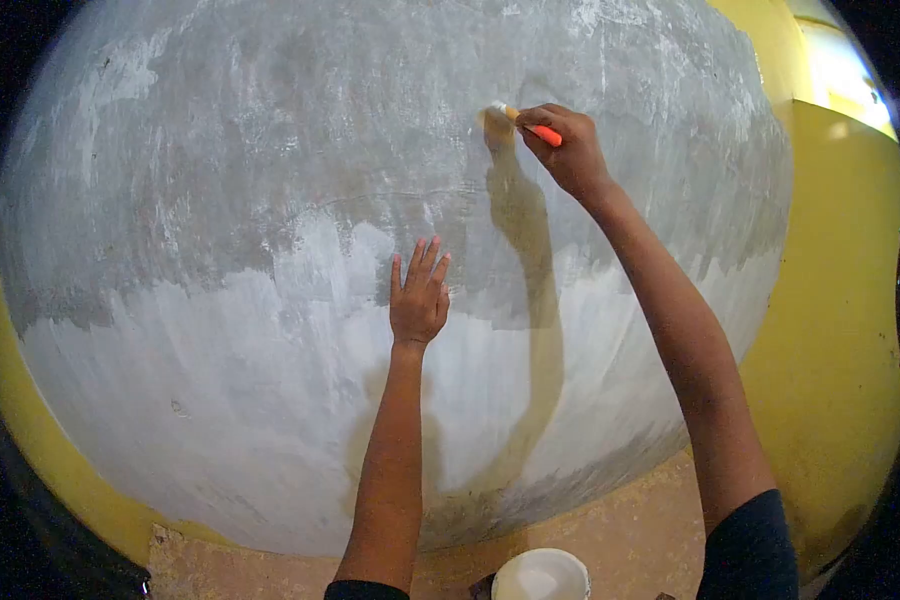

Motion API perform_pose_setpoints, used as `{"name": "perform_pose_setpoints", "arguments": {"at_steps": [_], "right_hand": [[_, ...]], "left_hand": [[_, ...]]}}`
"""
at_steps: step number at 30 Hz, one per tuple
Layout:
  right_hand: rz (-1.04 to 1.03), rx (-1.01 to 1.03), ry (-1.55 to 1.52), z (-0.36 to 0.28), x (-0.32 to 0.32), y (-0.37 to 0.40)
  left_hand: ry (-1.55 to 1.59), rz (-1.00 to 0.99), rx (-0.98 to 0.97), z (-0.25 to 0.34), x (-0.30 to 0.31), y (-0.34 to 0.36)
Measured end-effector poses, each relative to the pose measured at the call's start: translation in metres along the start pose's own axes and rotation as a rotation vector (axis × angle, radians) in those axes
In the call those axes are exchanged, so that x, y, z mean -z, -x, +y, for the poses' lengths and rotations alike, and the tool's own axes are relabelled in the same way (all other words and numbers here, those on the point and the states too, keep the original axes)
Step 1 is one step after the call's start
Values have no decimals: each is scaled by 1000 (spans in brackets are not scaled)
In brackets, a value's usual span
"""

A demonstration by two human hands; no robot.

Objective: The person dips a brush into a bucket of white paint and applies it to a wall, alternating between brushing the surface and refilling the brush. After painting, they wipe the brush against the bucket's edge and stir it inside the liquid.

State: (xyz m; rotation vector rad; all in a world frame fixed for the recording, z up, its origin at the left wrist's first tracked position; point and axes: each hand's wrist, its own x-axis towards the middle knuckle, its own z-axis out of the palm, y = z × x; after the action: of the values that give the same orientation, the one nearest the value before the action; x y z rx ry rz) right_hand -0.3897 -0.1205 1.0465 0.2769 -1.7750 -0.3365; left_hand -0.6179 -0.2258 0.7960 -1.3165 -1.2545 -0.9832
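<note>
My right hand (pixel 570 150) is closed round a paintbrush with an orange handle (pixel 545 134). The brush's pale head is at the grey upper part of the wall (pixel 370 120), above the middle of the view. Lower and to the left, my left hand (pixel 420 300) lies with its fingers stretched out against the wall, near the border between grey and white. The wall's lower part carries a white coat (pixel 220 400) with an uneven, streaky upper edge. The shadow of my right arm falls on the wall beside my left hand.
A white bucket (pixel 540 577) stands on the brown floor (pixel 630 515) at the foot of the wall, partly cut off by the view's lower edge. A yellow wall (pixel 830 300) stands at the right, with a bright opening (pixel 840 65) above it.
</note>
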Motion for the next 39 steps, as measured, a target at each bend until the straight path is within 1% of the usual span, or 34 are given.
{"name": "perform_pose_setpoints", "arguments": {"at_steps": [1,3,4,5,6,7,8,9,10,11,12,14,15,16,18,19,20,21,22,23,24,26,27,28,29,30,32,34,35,37,38,39], "right_hand": [[2,1,-2,-3,-4,5],[124,80,83,-14,-19,29],[39,45,123,-16,-29,53],[0,-3,144,-19,-46,82],[-94,-84,212,-32,-60,116],[-123,-99,173,-41,-75,154],[-72,-58,124,-60,-83,181],[-205,-131,152,-75,-93,214],[-229,-124,116,-91,-100,242],[-238,-129,55,-107,-104,265],[-328,-229,33,-126,-104,279],[-407,-171,-46,-143,-96,292],[-457,-136,-56,-150,-83,283],[-447,-141,-42,-146,-72,269],[-607,-112,-142,-112,-48,228],[-531,-160,-203,-90,-37,201],[-470,-151,-252,-65,-21,165],[-384,-77,-187,-32,-15,133],[-396,-155,-143,-9,-3,96],[-314,-159,-188,1,9,57],[-223,-71,-150,16,14,25],[-166,19,-16,31,26,-26],[-160,-17,42,32,29,-41],[-130,41,121,38,32,-52],[-101,100,201,42,33,-57],[-104,95,196,43,30,-52],[99,87,224,41,23,-39],[171,129,170,26,2,-3],[105,125,151,22,-17,25],[-180,-66,315,0,-58,98],[-172,-47,251,-18,-76,133],[-149,-20,254,-36,-91,168]], "left_hand": [[2,-6,5,0,0,0],[-2,-5,9,-1,1,-3],[0,-12,12,-1,1,-3],[3,-21,14,0,1,-2],[4,-24,13,0,0,-1],[6,-19,12,0,0,-1],[7,-12,9,-1,0,-2],[9,-12,7,-1,0,-2],[3,-18,13,-1,1,-2],[2,-25,16,0,1,-3],[14,-30,8,0,-1,-2],[-21,-7,2,0,-3,-1],[-10,-3,-8,0,-4,-1],[11,-8,-1,1,-3,-1],[6,-14,-4,0,-6,-1],[9,-6,-13,0,-5,-2],[5,-9,-7,1,-5,-1],[-1,-15,-1,1,-4,-1],[-3,-13,-4,3,-3,0],[-6,-20,5,4,-3,0],[-10,-26,14,4,-4,-2],[-17,-17,6,1,-7,-2],[-20,-13,-2,0,-8,1],[-22,-22,0,1,-7,1],[-26,-31,8,1,-7,1],[-30,-40,15,2,-6,0],[-36,-38,12,4,-5,-2],[-45,-25,12,4,-5,-2],[-44,-27,6,3,-5,-1],[-44,-25,6,4,-5,-2],[-41,-34,14,6,-3,-3],[-38,-45,20,7,-1,-4]]}}
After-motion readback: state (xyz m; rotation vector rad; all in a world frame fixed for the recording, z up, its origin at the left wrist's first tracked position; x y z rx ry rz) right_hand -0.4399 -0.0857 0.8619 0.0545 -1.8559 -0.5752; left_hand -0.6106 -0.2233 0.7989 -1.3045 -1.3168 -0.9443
